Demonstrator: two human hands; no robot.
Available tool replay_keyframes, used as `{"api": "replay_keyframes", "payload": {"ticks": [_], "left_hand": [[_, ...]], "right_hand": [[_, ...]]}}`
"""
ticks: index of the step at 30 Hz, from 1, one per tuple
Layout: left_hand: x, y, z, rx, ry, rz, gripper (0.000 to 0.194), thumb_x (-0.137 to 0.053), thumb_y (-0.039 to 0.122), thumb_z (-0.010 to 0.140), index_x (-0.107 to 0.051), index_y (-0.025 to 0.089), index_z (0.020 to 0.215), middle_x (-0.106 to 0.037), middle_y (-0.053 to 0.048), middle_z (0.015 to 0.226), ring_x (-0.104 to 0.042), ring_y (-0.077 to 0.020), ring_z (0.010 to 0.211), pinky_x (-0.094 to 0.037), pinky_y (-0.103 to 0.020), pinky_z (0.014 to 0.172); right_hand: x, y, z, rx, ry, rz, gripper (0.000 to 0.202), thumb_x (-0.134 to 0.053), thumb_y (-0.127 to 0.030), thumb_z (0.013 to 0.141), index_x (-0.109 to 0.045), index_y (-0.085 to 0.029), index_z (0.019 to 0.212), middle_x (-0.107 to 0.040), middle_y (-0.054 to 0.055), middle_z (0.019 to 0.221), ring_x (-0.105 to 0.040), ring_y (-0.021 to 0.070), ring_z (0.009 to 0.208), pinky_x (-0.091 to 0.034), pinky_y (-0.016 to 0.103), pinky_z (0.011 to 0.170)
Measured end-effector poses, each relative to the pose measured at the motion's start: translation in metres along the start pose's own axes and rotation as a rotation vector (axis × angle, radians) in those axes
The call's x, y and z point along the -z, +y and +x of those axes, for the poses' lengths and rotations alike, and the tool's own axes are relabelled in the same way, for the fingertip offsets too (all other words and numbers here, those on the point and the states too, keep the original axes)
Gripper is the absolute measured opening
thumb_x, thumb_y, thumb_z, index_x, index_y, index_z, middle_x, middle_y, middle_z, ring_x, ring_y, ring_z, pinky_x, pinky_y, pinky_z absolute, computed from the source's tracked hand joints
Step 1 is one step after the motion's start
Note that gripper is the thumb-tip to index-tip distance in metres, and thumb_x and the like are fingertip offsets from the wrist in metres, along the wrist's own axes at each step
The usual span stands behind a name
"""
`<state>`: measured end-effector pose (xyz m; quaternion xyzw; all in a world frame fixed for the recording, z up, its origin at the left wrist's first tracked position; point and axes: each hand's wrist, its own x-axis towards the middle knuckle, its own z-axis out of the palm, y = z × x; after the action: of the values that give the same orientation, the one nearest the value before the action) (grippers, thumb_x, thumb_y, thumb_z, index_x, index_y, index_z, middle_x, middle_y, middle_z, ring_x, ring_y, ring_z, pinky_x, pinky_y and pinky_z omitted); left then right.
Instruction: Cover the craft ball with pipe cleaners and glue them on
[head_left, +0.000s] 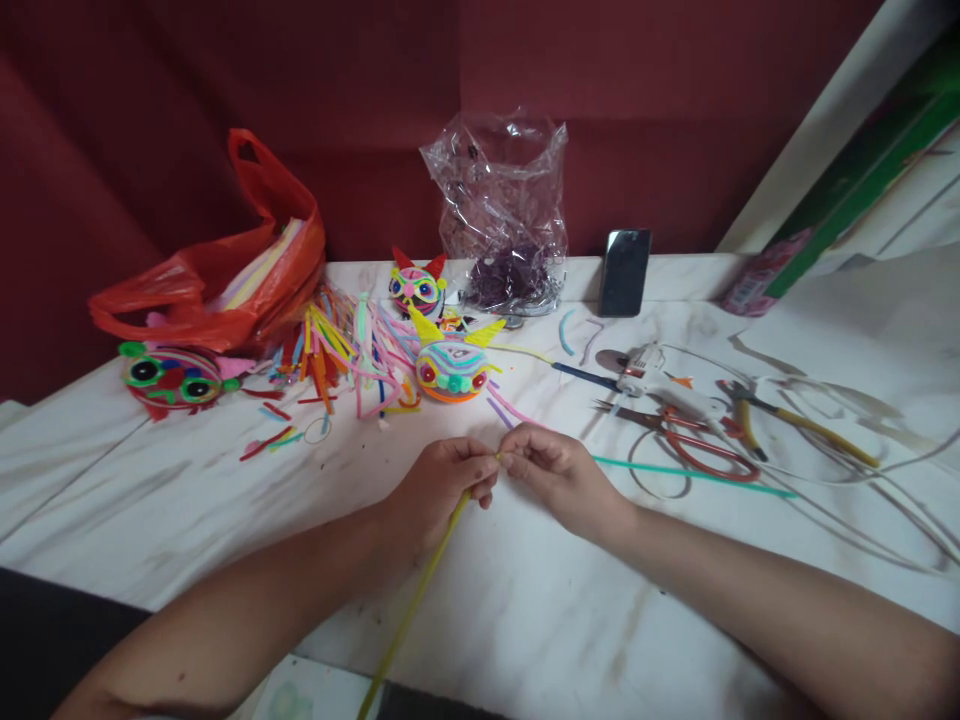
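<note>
A long yellow pipe cleaner (421, 595) runs from my left hand (454, 475) down toward the bottom edge. My left hand is closed on it, thumb and fingers pinched near its upper end. Fingertips of my right hand (547, 470) are pinched at the same small yellow tip, touching the left fingertips. Just beyond the hands sits a colourful lion-like head (454, 370) with yellow horns. A second one with red horns (416, 288) stands behind it, and a third with green ears (176, 378) lies at the left.
Pipe cleaner bundles (364, 345) lie beside a red plastic bag (217, 280). A clear bag (510, 220) and a phone (625, 272) are at the back. Scissors (709, 450), a glue gun (667, 385), pliers (802, 425), a green pipe cleaner (697, 474) and cables lie right.
</note>
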<state>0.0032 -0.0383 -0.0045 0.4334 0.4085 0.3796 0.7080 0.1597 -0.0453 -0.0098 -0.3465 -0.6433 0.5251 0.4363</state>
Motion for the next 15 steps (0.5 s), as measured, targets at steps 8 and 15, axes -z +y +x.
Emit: {"api": "replay_keyframes", "payload": {"ticks": [8, 15], "left_hand": [[0.011, -0.007, 0.004, -0.021, -0.001, 0.417, 0.010, -0.058, 0.022, 0.064, -0.057, 0.015, 0.057, -0.049, 0.004, 0.046, -0.044, -0.0083, 0.045, -0.037, -0.024, 0.050], [0.005, 0.002, 0.004, -0.062, 0.079, 0.262, 0.015, -0.060, 0.025, 0.061, -0.051, 0.017, 0.054, -0.042, 0.007, 0.043, -0.040, -0.0071, 0.044, -0.035, -0.022, 0.049]], "right_hand": [[0.020, -0.004, 0.003, 0.401, -0.246, -0.792, 0.022, -0.039, -0.014, 0.090, -0.058, -0.015, 0.080, -0.060, 0.010, 0.076, -0.056, 0.0173, 0.070, -0.045, 0.028, 0.062], [0.005, 0.002, 0.001, 0.257, 0.088, -0.521, 0.014, -0.049, -0.016, 0.088, -0.059, -0.018, 0.078, -0.062, 0.004, 0.077, -0.060, 0.0141, 0.073, -0.048, 0.025, 0.068]]}}
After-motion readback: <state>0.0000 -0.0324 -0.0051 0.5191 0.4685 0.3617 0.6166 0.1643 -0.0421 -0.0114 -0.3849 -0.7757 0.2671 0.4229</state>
